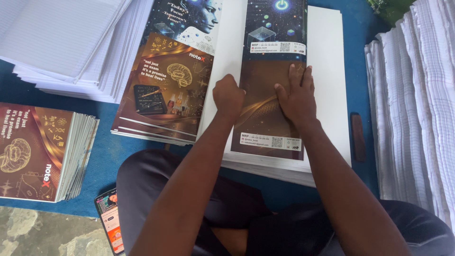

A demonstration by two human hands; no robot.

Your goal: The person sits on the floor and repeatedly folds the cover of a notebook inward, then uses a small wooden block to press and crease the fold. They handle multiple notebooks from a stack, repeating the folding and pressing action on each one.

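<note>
- My left hand [228, 97] is balled into a fist, knuckles pressing down on the fold line of a glossy printed cover sheet [272, 95]. It grips nothing I can see.
- My right hand [296, 97] lies flat, palm down, fingers straight and close together, on the brown part of the same sheet, just right of the fist.
- The cover sheet is long and narrow, slick and shiny: dark blue at the far end, brown with gold swirls near me, with two small white label strips.
- It lies on a stack of plain white sheets [329, 71], matte with square edges, on a blue cloth [109, 151] in front of my lap.
- Just left of it, a pile of unfolded covers [166, 80] in the same glossy print, fanned slightly at the near edge.
- Near left: a stack of finished brown notebooks [45, 151], thin page edges showing on the right side.
- Far left: loose ruled paper [66, 42] in a spread heap. Right edge: a tall bank of ruled paper [417, 104], soft and wavy.
- A small dark brown block [358, 137] lies on the cloth to the right of the white stack.
- A phone [110, 227], screen lit, lies by my left knee.
</note>
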